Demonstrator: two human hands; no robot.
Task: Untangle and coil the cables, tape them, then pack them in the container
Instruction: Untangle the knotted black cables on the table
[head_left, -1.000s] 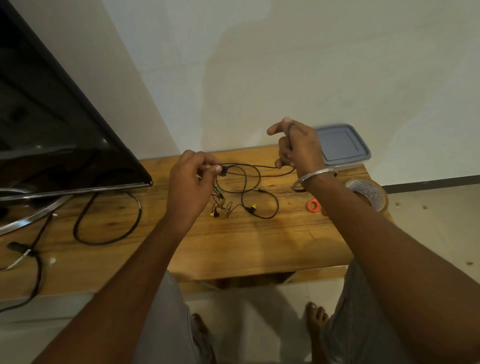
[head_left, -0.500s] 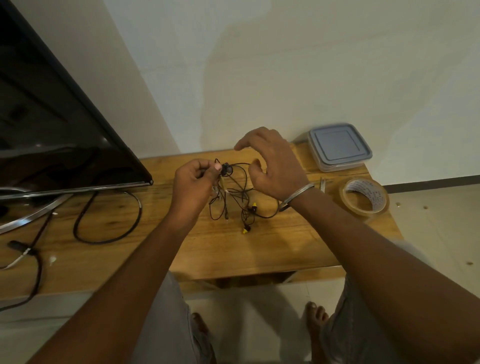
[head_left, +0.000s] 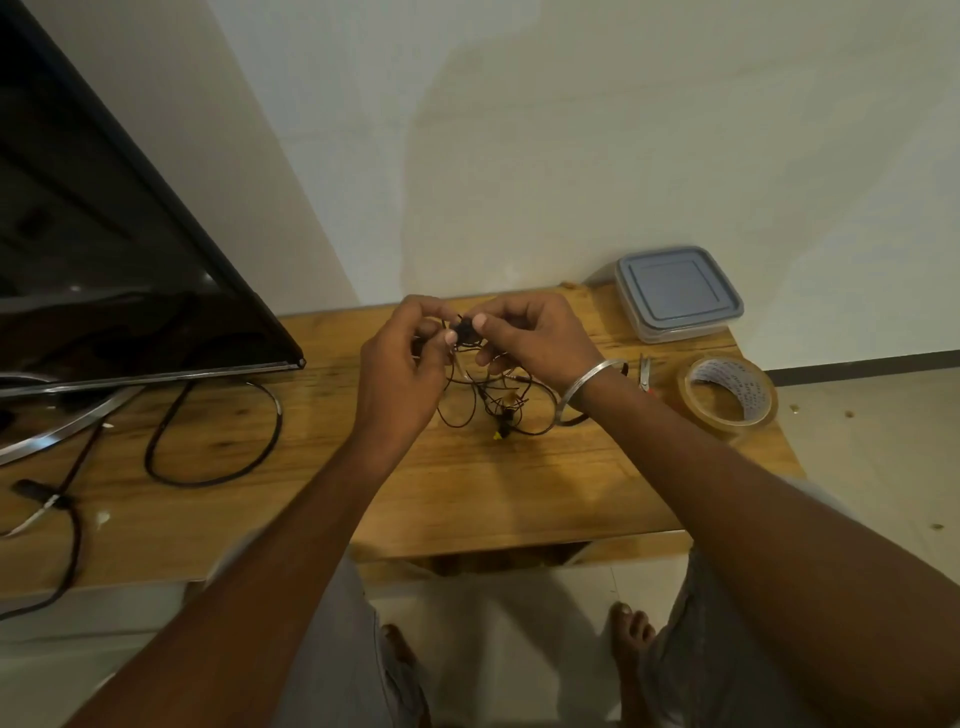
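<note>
1. Two hands meet above the table (head_left: 467, 483), to the left of the container (head_left: 678, 291), which sits closed under its grey lid at the far right corner.
2. The left hand (head_left: 400, 358) pinches the top of the thin black cables (head_left: 493, 400) between its thumb and curled fingers.
3. The right hand (head_left: 535, 338), with a metal bangle (head_left: 587, 384) on its wrist, pinches the same tangle just beside the left hand. Its thumb and forefinger are on a small black piece (head_left: 464, 328).
4. The rest of the cables hang from both hands in loose loops onto the table, left of the container and nearer the person. Small yellow ends show low in the tangle.
5. A tape roll (head_left: 727, 395) lies flat just on the near side of the container, by the table's right edge.
6. Small snips (head_left: 644, 371) lie left of the tape roll, partly hidden behind the right wrist.
7. Far to the left of the container stands a dark screen (head_left: 104, 260), with a thick black cord (head_left: 213, 431) looped on the table beneath it.
</note>
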